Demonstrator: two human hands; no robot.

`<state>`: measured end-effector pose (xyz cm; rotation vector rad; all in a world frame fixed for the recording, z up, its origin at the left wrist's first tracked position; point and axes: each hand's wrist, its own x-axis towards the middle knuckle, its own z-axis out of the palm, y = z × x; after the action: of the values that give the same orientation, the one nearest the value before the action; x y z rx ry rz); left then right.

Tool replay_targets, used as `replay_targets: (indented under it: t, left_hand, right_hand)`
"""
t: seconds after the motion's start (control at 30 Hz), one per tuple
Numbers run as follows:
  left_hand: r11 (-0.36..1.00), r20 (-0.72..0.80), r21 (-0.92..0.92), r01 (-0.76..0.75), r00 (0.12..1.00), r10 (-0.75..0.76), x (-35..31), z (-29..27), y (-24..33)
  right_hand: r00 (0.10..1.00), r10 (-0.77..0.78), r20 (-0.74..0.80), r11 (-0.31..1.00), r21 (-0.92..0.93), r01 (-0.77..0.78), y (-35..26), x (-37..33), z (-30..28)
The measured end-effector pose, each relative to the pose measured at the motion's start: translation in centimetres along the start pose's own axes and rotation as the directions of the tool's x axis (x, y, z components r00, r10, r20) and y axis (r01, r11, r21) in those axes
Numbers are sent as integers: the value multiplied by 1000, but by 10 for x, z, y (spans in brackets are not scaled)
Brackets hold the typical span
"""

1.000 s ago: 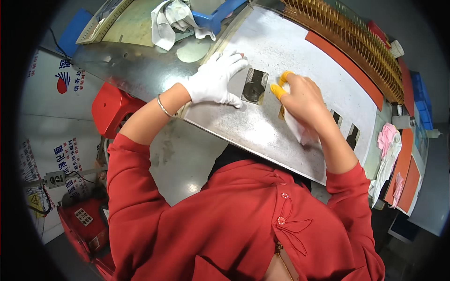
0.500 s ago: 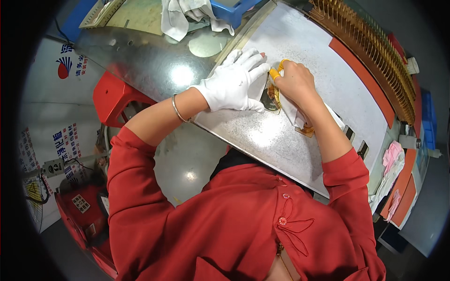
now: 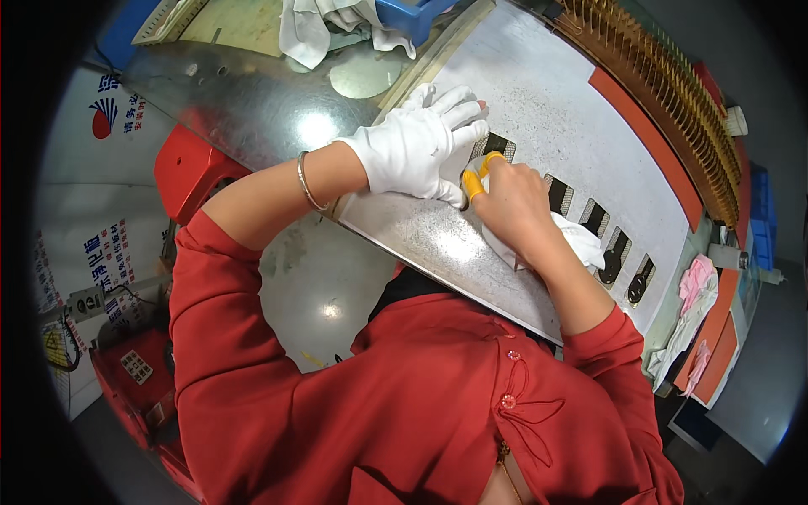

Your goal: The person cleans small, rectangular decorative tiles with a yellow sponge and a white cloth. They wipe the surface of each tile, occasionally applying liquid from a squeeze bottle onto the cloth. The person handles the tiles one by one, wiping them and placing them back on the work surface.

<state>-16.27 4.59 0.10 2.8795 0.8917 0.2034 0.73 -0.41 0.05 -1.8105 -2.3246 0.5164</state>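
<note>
My left hand (image 3: pixel 412 147), in a white glove with one bare fingertip, lies with fingers spread on the white worktop (image 3: pixel 547 93). Beside its fingers is a thin, flat dark piece with a mesh-patterned edge (image 3: pixel 495 145), partly covered by my hands. My right hand (image 3: pixel 515 200), bare apart from yellow finger cots, is closed on a white cloth (image 3: pixel 581 242) and presses it down next to my left thumb. What lies beneath that cloth is mostly hidden. Several similar dark pieces (image 3: pixel 594 217) lie in a slanting row to the right of my right hand.
A long brown slotted rack (image 3: pixel 673 101) runs along the far right side, behind an orange-red strip (image 3: pixel 648 139). White cloths (image 3: pixel 307 38) and a blue basket (image 3: pixel 412 18) are at the back. A red stool (image 3: pixel 189 168) stands left; a pink cloth (image 3: pixel 697 276) lies right.
My right hand has moved with the cloth toward the table's near edge. More of the dark pieces now show. My left hand has hardly shifted.
</note>
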Motion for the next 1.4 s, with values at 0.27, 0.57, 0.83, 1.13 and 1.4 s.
replay_targets:
  t: [0.27, 0.57, 0.83, 1.13, 1.4]
  left_hand:
    - [999, 49, -1, -40, 998, 40, 1, 3, -7]
    - [977, -5, -190, 95, 995, -97, 13, -9, 23]
    - [956, -78, -260, 139, 983, -164, 23, -8, 48]
    - [966, 51, -233, 110, 994, -100, 57, -46, 48]
    - [937, -88, 208, 281, 959, -268, 314, -155, -16]
  right_hand:
    - [991, -70, 112, 998, -1, 70, -14, -40, 2]
    - [957, 116, 265, 812, 530, -245, 43, -140, -58]
    - [830, 546, 113, 346, 872, -347, 119, -247, -81]
    - [325, 855, -403, 430, 903, -11, 225, -289, -40]
    - [254, 838, -482, 472, 875, 103, 237, -298, -17]
